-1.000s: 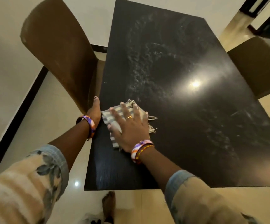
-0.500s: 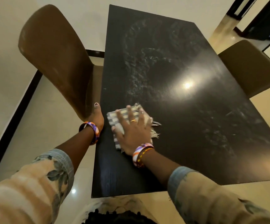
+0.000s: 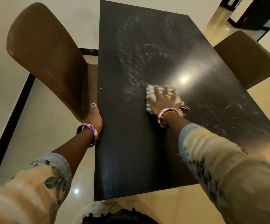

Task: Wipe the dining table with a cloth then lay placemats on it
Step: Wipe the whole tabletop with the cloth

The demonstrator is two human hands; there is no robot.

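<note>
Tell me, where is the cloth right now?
The striped cloth lies flat under the right hand near the middle of the dark table, just left of the lamp glare.

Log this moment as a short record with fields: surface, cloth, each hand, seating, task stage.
surface: dark dining table, hazy wipe streaks across its far half, a lamp glare near the middle
cloth: striped, fringed cloth, flat on the table under the right hand
right hand: right hand pressing the cloth down, fingers spread
left hand: left hand resting at the table's left edge, beside the chair
seating: brown chair at the left side, another chair at the right
task stage: wiping; no placemats in view
</note>
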